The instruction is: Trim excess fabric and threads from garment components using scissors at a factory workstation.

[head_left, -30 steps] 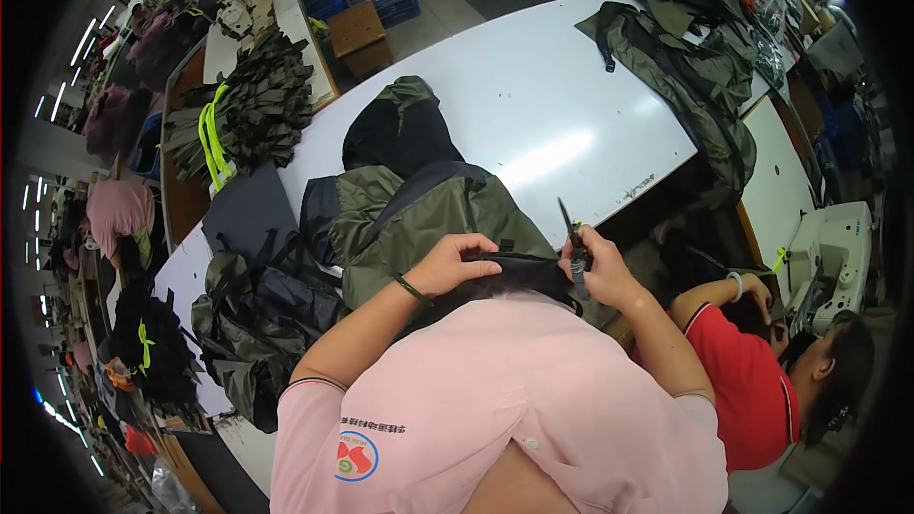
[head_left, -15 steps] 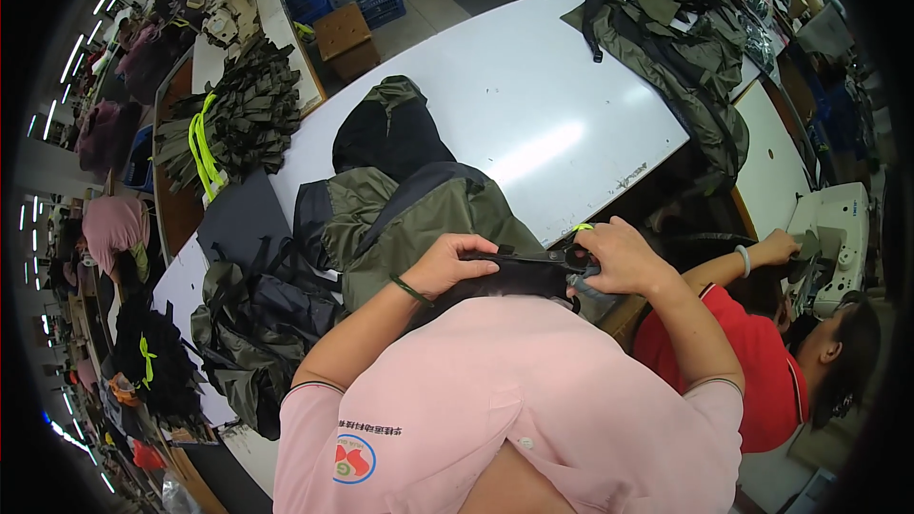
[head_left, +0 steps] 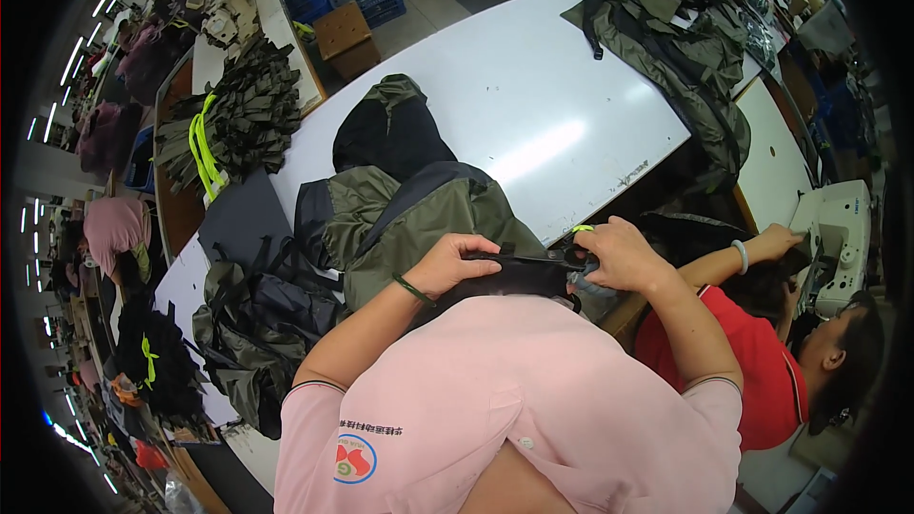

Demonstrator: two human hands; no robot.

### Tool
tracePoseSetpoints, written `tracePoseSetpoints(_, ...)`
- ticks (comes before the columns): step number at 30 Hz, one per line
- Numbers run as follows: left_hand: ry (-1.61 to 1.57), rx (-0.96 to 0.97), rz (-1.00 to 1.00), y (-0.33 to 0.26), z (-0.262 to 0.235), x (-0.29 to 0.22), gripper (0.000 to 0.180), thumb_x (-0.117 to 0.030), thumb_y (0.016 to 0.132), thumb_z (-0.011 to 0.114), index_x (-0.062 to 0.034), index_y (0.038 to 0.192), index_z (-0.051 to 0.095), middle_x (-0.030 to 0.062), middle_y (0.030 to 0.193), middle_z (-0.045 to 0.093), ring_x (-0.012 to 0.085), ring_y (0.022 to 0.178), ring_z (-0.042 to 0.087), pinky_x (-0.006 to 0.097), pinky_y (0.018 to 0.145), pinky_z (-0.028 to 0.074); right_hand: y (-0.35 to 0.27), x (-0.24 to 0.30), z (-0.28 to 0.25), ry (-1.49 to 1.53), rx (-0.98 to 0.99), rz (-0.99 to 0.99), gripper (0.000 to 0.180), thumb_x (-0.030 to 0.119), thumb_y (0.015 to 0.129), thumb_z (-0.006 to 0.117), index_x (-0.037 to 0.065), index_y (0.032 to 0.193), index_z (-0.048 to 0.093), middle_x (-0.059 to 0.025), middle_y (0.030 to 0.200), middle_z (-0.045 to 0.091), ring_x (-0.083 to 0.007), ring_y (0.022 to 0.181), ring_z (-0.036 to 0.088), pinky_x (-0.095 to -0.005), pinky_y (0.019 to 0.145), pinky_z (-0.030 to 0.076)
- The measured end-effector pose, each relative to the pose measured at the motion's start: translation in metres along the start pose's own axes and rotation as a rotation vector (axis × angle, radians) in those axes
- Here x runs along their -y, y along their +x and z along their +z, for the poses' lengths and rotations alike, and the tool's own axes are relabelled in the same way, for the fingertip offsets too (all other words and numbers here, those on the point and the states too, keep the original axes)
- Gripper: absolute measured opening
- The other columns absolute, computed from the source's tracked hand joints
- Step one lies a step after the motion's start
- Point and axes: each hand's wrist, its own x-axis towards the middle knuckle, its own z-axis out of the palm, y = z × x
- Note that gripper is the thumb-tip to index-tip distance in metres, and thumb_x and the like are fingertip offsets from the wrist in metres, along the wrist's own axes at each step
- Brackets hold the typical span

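A large olive-green and black fabric piece [head_left: 414, 219] lies on the glossy white table [head_left: 533, 86], its near end drawn up to the person's body, with a black hooded-looking part stretching away from the person. The left hand [head_left: 454, 265] is closed on its black fabric edge [head_left: 529, 276], pinched between thumb and fingers. The right hand [head_left: 619, 255] is wrapped around the handles of a pair of dark metal scissors [head_left: 562, 257], which lie along that edge and point toward the left hand; whether the blades are parted cannot be told. A bright yellow-green strip [head_left: 583, 227] shows beside the right hand's fingers. To the left of the fabric piece sit a crumpled olive and black fabric heap [head_left: 262, 324] and a flat dark-grey panel [head_left: 245, 211]. Beyond them is a thick bundle of dark olive strips [head_left: 262, 100], tied with a yellow-green band [head_left: 202, 148]. At the table's far right corner, a pile of olive-green fabric [head_left: 666, 67] hangs over the edge. On the right, a co-worker in a red shirt [head_left: 738, 366] reaches toward a white sewing machine [head_left: 843, 247].
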Motion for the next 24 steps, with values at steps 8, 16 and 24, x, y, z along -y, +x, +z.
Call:
tracePoseSetpoints(8,0.025,0.003,0.002,0.003,0.001,0.001,0.024,-0.005,0.082,0.074,-0.0004,0.105,0.067,0.0016,0.090,0.066,0.0074,0.081,0.060,0.021,0.072,0.049,0.001,0.003,-0.004,0.018,-0.062,-0.034,0.043,0.044,0.062,0.081,0.011,0.076,0.059,-0.0061,0.063,0.056,-0.0254,0.067,0.058,-0.0349,0.069,0.037)
tracePoseSetpoints(16,0.017,0.033,0.004,0.005,-0.001,0.002,0.021,-0.005,0.082,0.073,-0.0010,0.103,0.068,0.0018,0.090,0.067,0.0075,0.081,0.061,0.021,0.073,0.050,0.004,0.001,-0.003,-0.013,0.003,-0.016,0.046,0.049,0.061,0.081,0.011,0.076,0.060,-0.0072,0.063,0.058,-0.0261,0.067,0.058,-0.0351,0.069,0.037)
tracePoseSetpoints(24,-0.011,0.022,-0.025,-0.001,0.005,-0.005,0.016,-0.002,0.082,0.071,-0.0015,0.098,0.069,0.0025,0.089,0.068,0.0082,0.078,0.063,0.022,0.071,0.052,0.006,-0.006,0.007,0.071,-0.043,0.012,0.042,0.039,0.060,0.084,0.009,0.079,0.060,-0.0089,0.069,0.061,-0.0264,0.069,0.058,-0.0342,0.069,0.039)
